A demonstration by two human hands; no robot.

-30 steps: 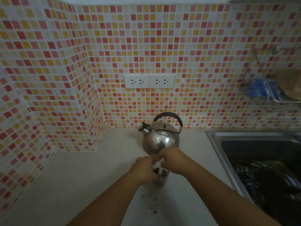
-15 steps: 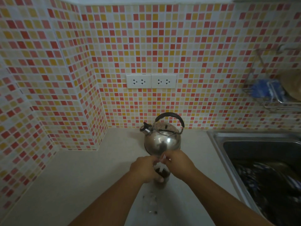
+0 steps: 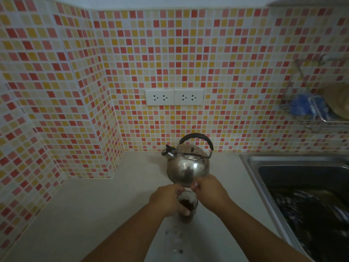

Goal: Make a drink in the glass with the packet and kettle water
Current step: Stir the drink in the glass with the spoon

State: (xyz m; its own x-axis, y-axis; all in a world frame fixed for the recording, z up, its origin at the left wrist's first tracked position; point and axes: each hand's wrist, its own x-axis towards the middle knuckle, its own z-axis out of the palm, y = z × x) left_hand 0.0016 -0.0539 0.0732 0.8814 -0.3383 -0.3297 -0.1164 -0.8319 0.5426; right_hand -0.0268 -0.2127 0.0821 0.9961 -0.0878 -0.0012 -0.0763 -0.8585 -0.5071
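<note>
Glass: the small clear drinking glass (image 3: 187,202) stands on the pale beige stone bench (image 3: 105,208), well in from its front edge and just in front of the kettle; dark brown powder lies in its bottom.
Left hand: the left hand (image 3: 168,201) is wrapped round the glass's left side, thumb across the near wall, steadying it.
Right hand: the right hand (image 3: 208,191) is pinched closed over the glass's far right rim on a small pale scrap, probably the packet (image 3: 194,185); too little of it shows to be sure.
Kettle: the round polished steel kettle with a black arched handle (image 3: 188,163) sits toward the back of the bench, spout to the left, untouched.
Stage: powder looks to be in; water not yet poured, by my reading.
Risk, spill: dark grains (image 3: 174,241) are scattered on the bench nearer the front edge, so a shaken packet could lose more.
Risk, tipping: letting go of the glass to reach the kettle could knock it, the two stand so close.
Risk, heat: hot water into thin glass held bare-handed could scald.
Surface: smooth, matt, lightly soiled.
Room: dim; red, orange and cream mosaic tile walls (image 3: 170,53), twin white sockets (image 3: 174,97), steel sink (image 3: 302,176) at the bench's right end, wire rack (image 3: 317,114) above.
</note>
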